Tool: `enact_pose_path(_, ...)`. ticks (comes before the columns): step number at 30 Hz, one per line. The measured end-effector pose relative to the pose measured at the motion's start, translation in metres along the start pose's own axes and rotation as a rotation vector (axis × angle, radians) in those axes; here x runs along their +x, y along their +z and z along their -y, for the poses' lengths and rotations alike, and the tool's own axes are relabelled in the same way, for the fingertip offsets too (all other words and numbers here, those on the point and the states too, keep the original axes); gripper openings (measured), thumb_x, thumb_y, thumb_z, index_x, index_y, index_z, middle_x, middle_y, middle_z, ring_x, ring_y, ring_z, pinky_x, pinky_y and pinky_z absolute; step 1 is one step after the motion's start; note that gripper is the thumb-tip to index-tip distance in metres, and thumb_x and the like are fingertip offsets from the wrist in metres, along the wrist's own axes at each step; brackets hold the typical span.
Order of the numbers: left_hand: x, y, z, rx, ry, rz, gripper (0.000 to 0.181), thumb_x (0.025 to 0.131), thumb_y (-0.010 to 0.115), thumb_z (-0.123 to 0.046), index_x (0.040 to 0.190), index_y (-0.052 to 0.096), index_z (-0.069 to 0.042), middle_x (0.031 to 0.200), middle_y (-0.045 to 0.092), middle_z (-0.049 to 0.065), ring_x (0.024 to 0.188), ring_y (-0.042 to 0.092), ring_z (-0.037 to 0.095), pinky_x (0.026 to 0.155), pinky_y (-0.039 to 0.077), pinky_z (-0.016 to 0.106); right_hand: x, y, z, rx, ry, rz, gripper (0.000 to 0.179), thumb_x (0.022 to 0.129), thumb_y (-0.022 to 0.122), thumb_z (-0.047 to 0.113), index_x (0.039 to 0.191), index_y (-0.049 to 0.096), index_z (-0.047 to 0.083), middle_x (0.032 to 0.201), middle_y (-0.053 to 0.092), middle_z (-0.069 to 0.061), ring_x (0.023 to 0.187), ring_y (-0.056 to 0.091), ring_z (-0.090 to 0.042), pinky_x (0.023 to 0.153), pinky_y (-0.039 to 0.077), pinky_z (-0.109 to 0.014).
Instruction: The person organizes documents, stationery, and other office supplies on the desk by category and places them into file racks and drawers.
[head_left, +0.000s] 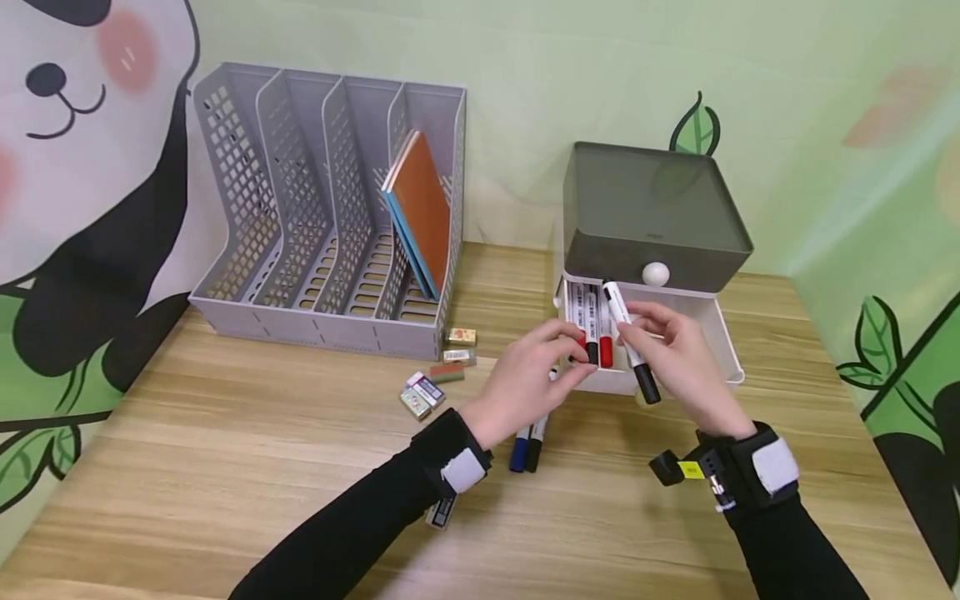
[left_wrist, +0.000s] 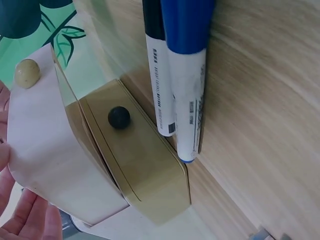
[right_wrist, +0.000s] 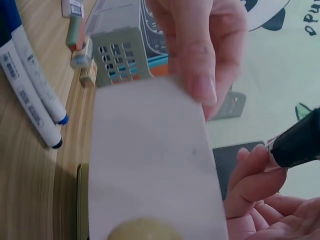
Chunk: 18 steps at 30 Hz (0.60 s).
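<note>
My right hand (head_left: 678, 354) pinches a white marker (head_left: 618, 304) with a black cap, held tilted above the pulled-out drawer (head_left: 622, 383). In the right wrist view its black cap (right_wrist: 299, 142) points away from the fingers. My left hand (head_left: 517, 387) is at the drawer's front left corner. Its thumb (right_wrist: 202, 87) lies at the front rim, with the other fingers curled over the inside, close to the markers. Several white markers (head_left: 590, 312) with red or black caps lie side by side in the drawer's left part.
Two markers, blue-capped (left_wrist: 187, 85) and black-capped (left_wrist: 157, 75), lie on the table before the drawer. Several erasers (head_left: 447, 372) lie left of it. A grey file rack (head_left: 322, 325) holds notebooks (head_left: 422, 212). A dark-topped upper unit (head_left: 652, 183) with a white knob sits above the drawer.
</note>
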<state>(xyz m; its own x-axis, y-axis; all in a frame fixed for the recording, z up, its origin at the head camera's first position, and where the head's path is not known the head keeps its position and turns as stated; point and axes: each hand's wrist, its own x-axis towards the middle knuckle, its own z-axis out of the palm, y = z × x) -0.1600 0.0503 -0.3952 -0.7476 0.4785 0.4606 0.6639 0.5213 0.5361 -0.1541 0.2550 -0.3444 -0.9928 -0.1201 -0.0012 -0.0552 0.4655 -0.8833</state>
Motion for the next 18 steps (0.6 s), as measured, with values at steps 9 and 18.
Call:
enact_pose_path(9, -0.001, -0.001, 0.002, 0.025, -0.020, 0.006, 0.018, 0.095, 0.071, -0.027, 0.089, 0.076, -0.012, 0.118, 0.068, 0.004, 0.093, 0.069, 0.016, 0.077, 0.057, 0.028, 0.010, -0.013, -0.008, -0.069, 0.047, 0.119, 0.050, 0.101, 0.051, 0.014, 0.146, 0.044, -0.008, 0.106, 0.070, -0.017, 0.081, 0.062, -0.006, 0.067, 0.050, -0.019)
enact_pose_path(18, -0.001, -0.002, 0.000, 0.041, -0.037, 0.032, 0.020, 0.096, 0.070, -0.030, 0.089, 0.077, -0.012, 0.120, 0.069, 0.004, 0.094, 0.070, 0.016, 0.080, 0.057, 0.027, 0.020, -0.018, -0.017, -0.150, 0.130, 0.134, 0.052, 0.101, 0.049, 0.015, 0.147, 0.042, -0.009, 0.129, 0.059, -0.030, 0.097, 0.060, -0.021, 0.073, 0.051, -0.014)
